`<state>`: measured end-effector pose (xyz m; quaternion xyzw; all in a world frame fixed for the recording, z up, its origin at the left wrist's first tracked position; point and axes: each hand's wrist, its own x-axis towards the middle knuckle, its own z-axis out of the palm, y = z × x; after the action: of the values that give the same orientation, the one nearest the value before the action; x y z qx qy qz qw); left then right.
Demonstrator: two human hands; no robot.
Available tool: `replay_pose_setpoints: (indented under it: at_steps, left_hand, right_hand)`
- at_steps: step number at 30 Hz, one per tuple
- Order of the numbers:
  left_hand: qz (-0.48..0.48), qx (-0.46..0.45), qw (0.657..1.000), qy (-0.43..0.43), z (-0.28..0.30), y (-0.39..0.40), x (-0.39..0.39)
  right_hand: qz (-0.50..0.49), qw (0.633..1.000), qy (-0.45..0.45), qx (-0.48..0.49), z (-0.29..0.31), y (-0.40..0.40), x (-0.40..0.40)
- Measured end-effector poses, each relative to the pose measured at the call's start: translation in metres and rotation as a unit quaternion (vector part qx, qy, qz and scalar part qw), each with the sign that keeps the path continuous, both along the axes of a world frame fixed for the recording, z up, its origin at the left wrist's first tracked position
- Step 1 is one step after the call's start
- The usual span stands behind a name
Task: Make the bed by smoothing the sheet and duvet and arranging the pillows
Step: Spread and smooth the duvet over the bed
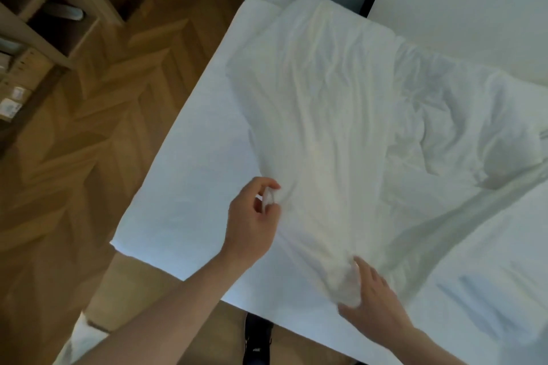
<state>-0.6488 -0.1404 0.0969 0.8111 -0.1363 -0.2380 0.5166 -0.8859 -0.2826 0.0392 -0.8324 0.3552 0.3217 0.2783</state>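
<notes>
Over by the wall a wooden shelf [44, 9] stands on the herringbone floor [98, 115], and then the bed begins: the sheet [184, 175] on the near left corner of the mattress already lies flat and tight. The left hand [252, 216] pinches a small tuft of the duvet [326, 115] between thumb and fingertips, the other fingers loosely curled. The duvet itself is bunched and creased down the middle of the bed, narrowing toward the foot, so the spreading looks barely begun. The right hand [373, 302] grips the gathered bottom corner, fingers wrapped around the wad of cloth. Further right, a rumpled pillow [486, 133] lies askew beside the duvet, not yet arranged; most of the job seems still ahead.
</notes>
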Motion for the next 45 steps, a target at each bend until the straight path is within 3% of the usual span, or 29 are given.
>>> replay_pose_setpoints:
  at_steps: [5, 7, 11, 13, 15, 17, 20, 22, 26, 29, 32, 34, 37, 41, 43, 45]
  left_hand:
    - [-0.067, -0.02, 0.998, 0.012, 0.061, 0.018, -0.046]
    - [-0.081, -0.039, 0.996, 0.012, 0.073, 0.022, -0.047]
    - [-0.04, -0.064, 0.991, 0.115, 0.057, 0.045, -0.032]
    - [-0.088, 0.057, 0.991, 0.083, 0.028, 0.056, -0.033]
    - [-0.165, 0.173, 0.97, 0.029, 0.003, 0.055, -0.038]
    - [-0.177, 0.179, 0.968, -0.006, -0.011, 0.034, -0.041]
    - [-0.065, 0.116, 0.989, -0.063, -0.017, -0.005, -0.036]
    - [-0.033, 0.101, 0.985, -0.133, -0.021, -0.021, -0.027]
    - [-0.126, 0.201, 0.932, -0.273, -0.015, -0.015, 0.002]
    - [-0.183, 0.238, 0.896, -0.328, 0.034, -0.008, 0.041]
    - [-0.293, 0.204, 0.814, -0.457, 0.103, 0.0, 0.062]
    - [-0.348, 0.179, 0.774, -0.497, 0.13, 0.013, 0.053]
    - [-0.444, 0.202, 0.737, -0.468, 0.13, 0.044, 0.021]
    - [-0.492, 0.366, 0.716, -0.333, 0.055, 0.09, -0.001]
    - [-0.485, 0.423, 0.731, -0.227, 0.012, 0.113, -0.011]
    - [-0.437, 0.432, 0.778, -0.136, -0.016, 0.123, -0.03]
  right_hand:
    - [-0.056, 0.964, -0.26, -0.003, 0.033, 0.04, 0.097]
    - [-0.122, 0.944, -0.306, -0.005, 0.052, 0.038, 0.108]
    - [-0.278, 0.884, -0.37, 0.065, 0.087, 0.011, 0.095]
    - [-0.298, 0.868, -0.386, 0.099, 0.11, 0.001, 0.088]
    - [-0.289, 0.87, -0.378, 0.126, 0.129, -0.003, 0.083]
    - [-0.275, 0.88, -0.356, 0.15, 0.138, -0.003, 0.075]
    - [-0.28, 0.884, -0.328, 0.181, 0.14, -0.001, 0.061]
    - [-0.298, 0.876, -0.323, 0.198, 0.143, -0.002, 0.051]
    - [-0.306, 0.872, -0.345, 0.163, 0.141, -0.01, 0.029]
    - [-0.221, 0.914, -0.333, 0.071, 0.124, -0.009, 0.007]
    - [-0.157, 0.936, -0.313, 0.026, 0.106, -0.006, -0.007]
    - [-0.136, 0.943, -0.302, 0.031, 0.099, 0.0, -0.008]
    - [-0.08, 0.976, -0.197, 0.05, 0.088, 0.011, -0.02]
    - [-0.036, 0.996, -0.077, 0.021, 0.071, 0.011, -0.042]
    - [-0.017, 0.998, -0.068, 0.004, 0.066, 0.016, -0.045]
    - [0.001, 0.998, -0.055, 0.002, 0.061, 0.024, -0.046]
